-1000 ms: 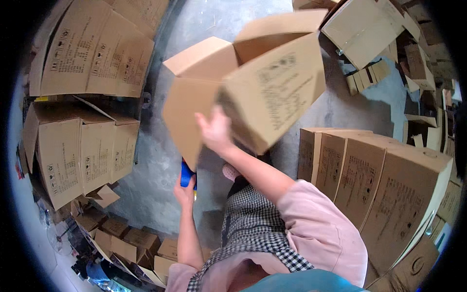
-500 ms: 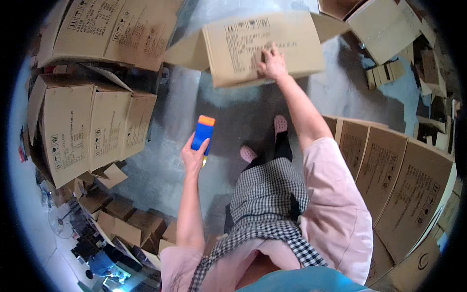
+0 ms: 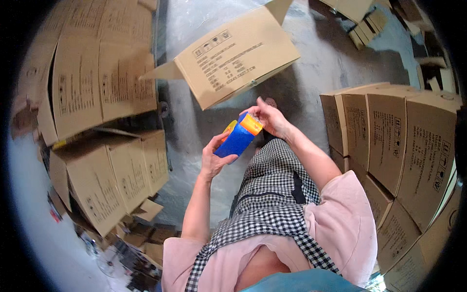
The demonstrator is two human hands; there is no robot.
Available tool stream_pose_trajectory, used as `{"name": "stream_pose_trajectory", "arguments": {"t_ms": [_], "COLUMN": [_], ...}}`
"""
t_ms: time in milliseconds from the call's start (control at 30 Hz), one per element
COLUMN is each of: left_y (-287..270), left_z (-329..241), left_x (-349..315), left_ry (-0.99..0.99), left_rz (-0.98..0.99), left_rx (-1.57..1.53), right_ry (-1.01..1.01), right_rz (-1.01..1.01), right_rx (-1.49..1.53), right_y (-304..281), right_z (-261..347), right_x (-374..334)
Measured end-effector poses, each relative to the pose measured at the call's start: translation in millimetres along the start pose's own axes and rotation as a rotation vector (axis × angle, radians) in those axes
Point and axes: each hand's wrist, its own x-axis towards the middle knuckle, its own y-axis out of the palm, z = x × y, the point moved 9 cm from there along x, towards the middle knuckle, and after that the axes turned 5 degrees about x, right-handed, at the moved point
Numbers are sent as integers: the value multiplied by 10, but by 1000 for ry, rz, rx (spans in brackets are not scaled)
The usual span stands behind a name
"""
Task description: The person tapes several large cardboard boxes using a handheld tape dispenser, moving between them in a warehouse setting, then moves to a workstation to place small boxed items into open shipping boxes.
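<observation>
My left hand (image 3: 214, 155) is wrapped round a blue tape dispenser (image 3: 237, 142) with an orange end and a yellow part on its far side. At that orange end, the bent fingers of my right hand (image 3: 269, 118) touch the dispenser; their tips are partly hidden, and I cannot make out any tape between them. Just beyond my hands is a cardboard box (image 3: 238, 56), tilted in view, with flaps sticking out at its left and far right. Neither hand touches it.
Stacked cardboard boxes (image 3: 80, 92) rise on the left, with more boxes (image 3: 116, 175) nearer me. Another stack of boxes (image 3: 384, 131) lines the right side. Flattened cardboard pieces (image 3: 367, 29) lie at the far right on the grey floor (image 3: 311, 82).
My right hand has left the box's printed side and come back to the dispenser's orange end. My left hand has brought the dispenser up and rightward. The box now appears turned and further left.
</observation>
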Motion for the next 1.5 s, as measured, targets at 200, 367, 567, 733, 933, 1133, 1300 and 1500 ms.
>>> {"name": "stream_pose_trajectory", "arguments": {"t_ms": [200,367,567,733,933,1133,1300,1500], "left_y": [399,605,955,1138,1301,1333,1268,569], "left_z": [-344,-379,-811,-795,-619,-491,-413,-439], "left_x": [652,1173,1995,2727,2933,3032,2955,2464], "left_ry": [-25,-127,-83,-33,-88,-176,-198,-191], "left_rz": [115,209,261,146,60,67,102,182], "left_rx": [214,420,914,865,911,889,990,685], "right_ry": [-92,-344,-820,-732,-595,112,-201,-190], "right_rz": [-241,-625,-1197,-1204,-1136,-1186,-1148,-1333], "right_rx": [97,-539,-1138,-918,-775,-924,-970,-1432], "right_y": [-675,-1167,-1779,-2760,-3374,-3950,-2969,-2402], "right_z": [263,907,2467,3193,2851,1999,2779,2620], "right_x": [-115,-222,-329,-215,206,506,555,711]}}
